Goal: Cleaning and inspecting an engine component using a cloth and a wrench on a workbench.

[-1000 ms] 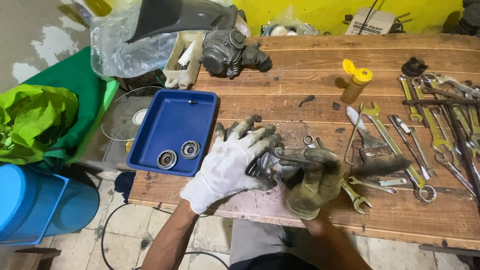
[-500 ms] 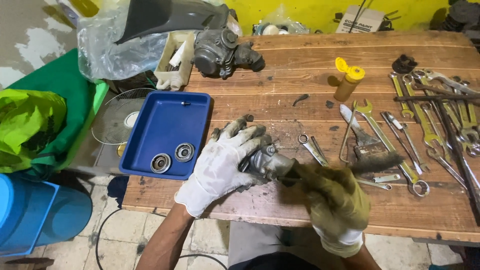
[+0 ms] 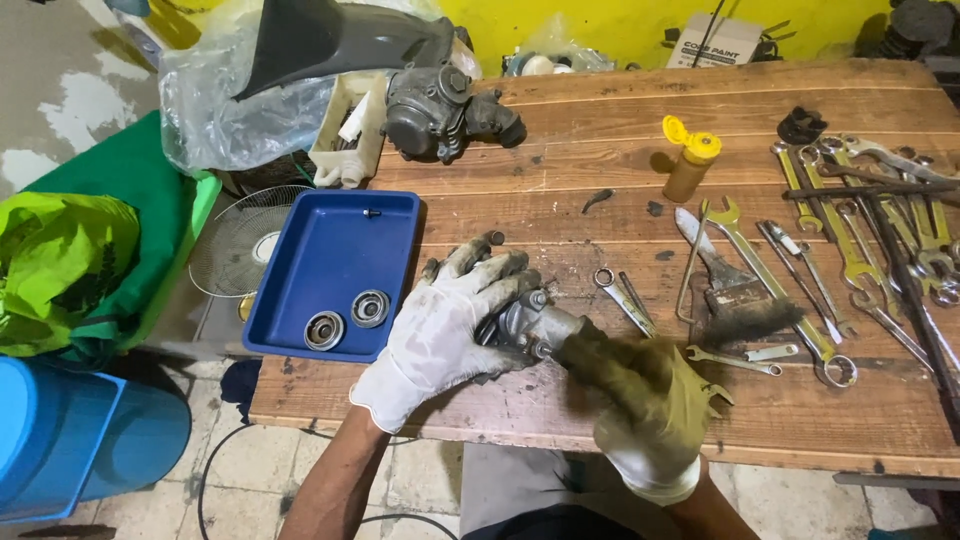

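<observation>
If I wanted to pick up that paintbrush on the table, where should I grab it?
Probably by the pale handle of the paintbrush. It points toward the far side of the wooden table, and its bristles look dirty. Come from above and pinch the handle's long sides; a bent wire and a wrench lie close on either side.

Your left hand wears a white, grimy cloth glove, gripping a dull grey cast-metal part. The rough wooden plank table is stained; the blue plastic tray looks smooth, semi-glossy.

Bright even light, motion-blurred right hand
</observation>
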